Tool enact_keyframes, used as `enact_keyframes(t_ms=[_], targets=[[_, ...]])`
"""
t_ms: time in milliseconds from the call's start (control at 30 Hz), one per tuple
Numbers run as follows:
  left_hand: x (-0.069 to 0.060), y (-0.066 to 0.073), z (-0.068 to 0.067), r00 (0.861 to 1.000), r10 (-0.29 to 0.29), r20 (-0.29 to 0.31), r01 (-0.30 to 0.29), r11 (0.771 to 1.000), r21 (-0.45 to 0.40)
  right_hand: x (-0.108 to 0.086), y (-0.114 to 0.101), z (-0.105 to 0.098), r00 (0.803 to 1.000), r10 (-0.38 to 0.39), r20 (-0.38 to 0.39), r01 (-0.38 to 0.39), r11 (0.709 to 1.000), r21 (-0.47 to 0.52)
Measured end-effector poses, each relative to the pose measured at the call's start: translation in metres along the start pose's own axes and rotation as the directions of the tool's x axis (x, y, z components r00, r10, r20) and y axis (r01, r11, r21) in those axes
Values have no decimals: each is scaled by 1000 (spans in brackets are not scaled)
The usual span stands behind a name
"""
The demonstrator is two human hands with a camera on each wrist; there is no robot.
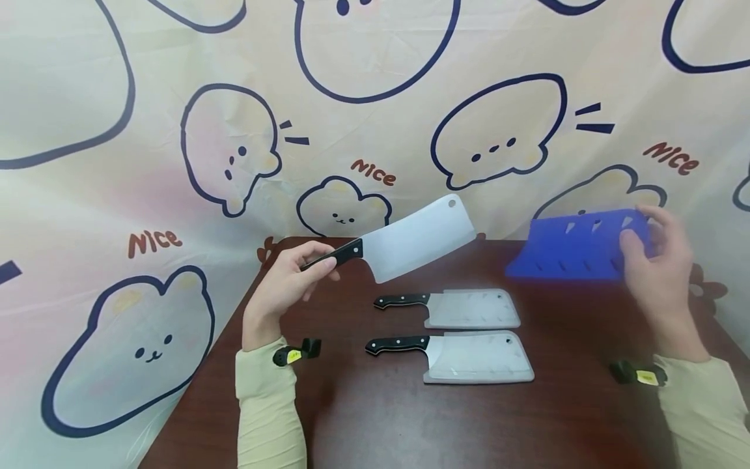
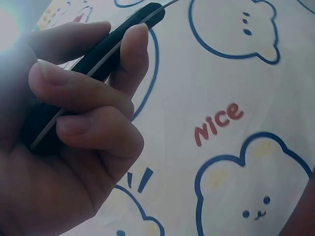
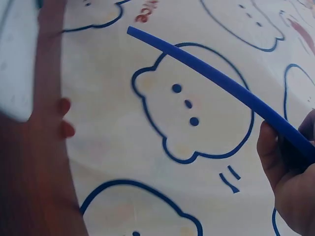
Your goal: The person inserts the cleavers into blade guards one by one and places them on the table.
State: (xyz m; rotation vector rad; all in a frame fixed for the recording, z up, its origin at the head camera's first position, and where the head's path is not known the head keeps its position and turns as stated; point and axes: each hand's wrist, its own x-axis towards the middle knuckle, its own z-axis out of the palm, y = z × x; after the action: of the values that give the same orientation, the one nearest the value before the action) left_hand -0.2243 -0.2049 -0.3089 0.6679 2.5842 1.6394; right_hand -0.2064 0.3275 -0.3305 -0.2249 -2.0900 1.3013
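Note:
My left hand grips the black handle of a cleaver. Its bare blade is raised above the table and slants up to the right. On the right, my right hand pinches a blue blade cover by its right end, thumb on the near face. The cover is held up, apart from the cleaver; seen edge-on in the right wrist view, it is a thin blue strip. Two more cleavers, an upper and a lower, lie on the table with whitish translucent covers over their blades.
The dark brown wooden table stretches under both arms. Behind it hangs a pale cloth printed with cartoon bears and the word "Nice". Black straps with yellow labels sit on both wrists.

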Motion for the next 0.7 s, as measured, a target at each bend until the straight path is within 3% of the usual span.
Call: enact_keyframes(t_ms=[133,267,333,533,700], targets=[[2,3,5,999,42,7,-41,998,-53,0,-10,5,1000,11,-24,-7,989,146],[2,0,9,998,57,-3,-57,994,-89,-1,-17,9,998,-33,-46,46,944,325],[2,-1,10,998,69,-13,-70,993,-95,-3,-20,9,999,-20,-39,34,911,411],[3,-2,12,993,112,-24,-114,986,-122,-7,-23,7,999,18,-26,0,836,549],[3,-1,15,991,136,-15,-137,981,-138,-10,-24,8,995,-42,-87,85,809,582]])
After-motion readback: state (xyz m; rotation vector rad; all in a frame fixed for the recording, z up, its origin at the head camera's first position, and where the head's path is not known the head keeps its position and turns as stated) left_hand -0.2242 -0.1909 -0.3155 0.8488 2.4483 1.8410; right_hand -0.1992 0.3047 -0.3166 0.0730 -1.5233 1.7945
